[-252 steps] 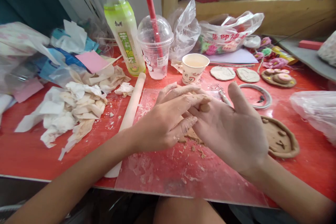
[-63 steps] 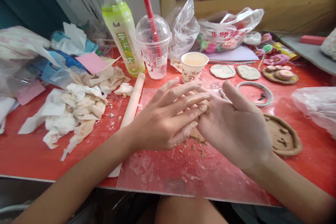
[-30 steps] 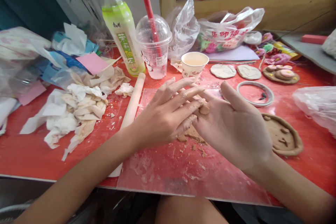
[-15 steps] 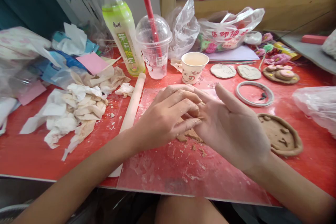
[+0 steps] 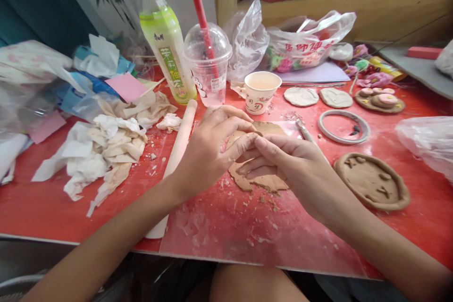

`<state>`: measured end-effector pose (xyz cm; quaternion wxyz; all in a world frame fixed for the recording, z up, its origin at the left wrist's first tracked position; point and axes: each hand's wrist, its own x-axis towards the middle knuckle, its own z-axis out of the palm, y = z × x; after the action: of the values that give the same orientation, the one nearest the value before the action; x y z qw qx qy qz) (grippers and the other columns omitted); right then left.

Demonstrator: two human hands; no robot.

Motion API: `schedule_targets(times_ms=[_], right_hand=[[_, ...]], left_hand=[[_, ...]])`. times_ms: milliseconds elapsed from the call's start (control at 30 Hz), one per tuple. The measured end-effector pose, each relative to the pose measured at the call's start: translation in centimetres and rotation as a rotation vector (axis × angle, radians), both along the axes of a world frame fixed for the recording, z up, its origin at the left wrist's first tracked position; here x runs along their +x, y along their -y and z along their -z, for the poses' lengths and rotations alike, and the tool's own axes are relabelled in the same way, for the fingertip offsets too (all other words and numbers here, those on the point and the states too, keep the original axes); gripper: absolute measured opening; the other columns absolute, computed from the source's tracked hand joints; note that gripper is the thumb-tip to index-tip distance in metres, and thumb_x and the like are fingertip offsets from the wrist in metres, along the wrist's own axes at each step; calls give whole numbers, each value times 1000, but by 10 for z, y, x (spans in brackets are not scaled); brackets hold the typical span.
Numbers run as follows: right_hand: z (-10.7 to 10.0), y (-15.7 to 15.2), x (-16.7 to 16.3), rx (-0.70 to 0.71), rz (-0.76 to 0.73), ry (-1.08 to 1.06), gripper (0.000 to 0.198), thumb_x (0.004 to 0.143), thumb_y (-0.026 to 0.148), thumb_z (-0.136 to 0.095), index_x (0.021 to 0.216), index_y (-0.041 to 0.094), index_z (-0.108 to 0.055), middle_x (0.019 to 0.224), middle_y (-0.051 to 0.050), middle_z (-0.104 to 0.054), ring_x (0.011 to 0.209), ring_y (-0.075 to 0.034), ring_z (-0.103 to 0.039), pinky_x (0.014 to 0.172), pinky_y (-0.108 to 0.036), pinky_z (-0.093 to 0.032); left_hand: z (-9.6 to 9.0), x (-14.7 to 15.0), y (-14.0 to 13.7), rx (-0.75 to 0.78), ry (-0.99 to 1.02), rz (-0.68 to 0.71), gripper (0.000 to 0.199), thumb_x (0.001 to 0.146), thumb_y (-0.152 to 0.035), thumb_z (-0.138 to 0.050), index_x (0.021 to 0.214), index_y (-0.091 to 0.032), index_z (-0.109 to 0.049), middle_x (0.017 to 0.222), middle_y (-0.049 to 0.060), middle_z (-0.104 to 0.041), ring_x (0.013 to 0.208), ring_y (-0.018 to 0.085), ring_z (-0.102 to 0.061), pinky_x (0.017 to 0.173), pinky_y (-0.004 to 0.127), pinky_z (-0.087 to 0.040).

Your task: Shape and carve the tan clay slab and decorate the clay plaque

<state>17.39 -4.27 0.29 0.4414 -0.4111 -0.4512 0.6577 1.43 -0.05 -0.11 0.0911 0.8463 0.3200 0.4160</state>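
My left hand [image 5: 226,134] and my right hand [image 5: 283,158] meet over the middle of the board, fingertips pinched together. Between them a sliver of brown clay [image 5: 259,133] shows, mostly covered by the fingers. Beneath both hands lies a flat, ragged sheet of brown clay [image 5: 244,184] with crumbs along its near edge. A slim tool [image 5: 305,131] rests just beyond my right hand. To the right sits a round clay piece [image 5: 371,181] with a raised rim and small marks inside. A wooden rolling pin [image 5: 177,144] lies left of my left hand.
A paper cup [image 5: 262,92], a domed plastic cup [image 5: 208,63] with a red straw and a green drink bottle [image 5: 164,52] stand behind. Crumpled tissues [image 5: 106,148] cover the left. Two pale discs [image 5: 300,96], a grey ring [image 5: 343,126] and plastic bags [image 5: 311,42] lie at the right and back.
My right hand has turned from an open, upward palm to a pinch against my left fingertips. The clay sheet and the slim tool now show more.
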Motion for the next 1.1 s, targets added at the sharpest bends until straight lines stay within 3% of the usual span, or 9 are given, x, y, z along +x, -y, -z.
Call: schedule_targets(times_ms=[167,300,767,1100], right_hand=[[1,-2,1,9,8,-35,24,83,40,-57,79,19,-66,69,-2,-66,60,-12,-64,56,-23,-54],[2,-2,0,24,12,-50,25,84,40,-56,77,18,-65,69,-1,-65,59,-10,-63,55,-21,-54],[0,-2,2,57,-7,72,25,85,36,-55,70,16,-60,66,0,-63,53,-8,-59,52,-20,-50],[-1,0,1,48,-27,9,20,85,32,-55,72,17,-60,64,2,-62,50,-6,-59,49,-17,-49]], left_hand=[[-2,0,0,-51,17,49,12,89,-26,-53,93,-19,-62,98,2,-62,97,13,-56,89,29,-46],[-5,1,2,-140,-6,59,22,93,-28,-45,90,-17,-63,97,3,-62,95,11,-57,88,26,-45],[-7,1,4,-122,-41,86,27,95,-25,-37,91,-17,-63,96,3,-62,95,10,-56,90,24,-45],[-9,4,4,-170,-50,33,26,96,-25,-36,95,-17,-60,95,1,-62,95,9,-56,89,23,-44]])
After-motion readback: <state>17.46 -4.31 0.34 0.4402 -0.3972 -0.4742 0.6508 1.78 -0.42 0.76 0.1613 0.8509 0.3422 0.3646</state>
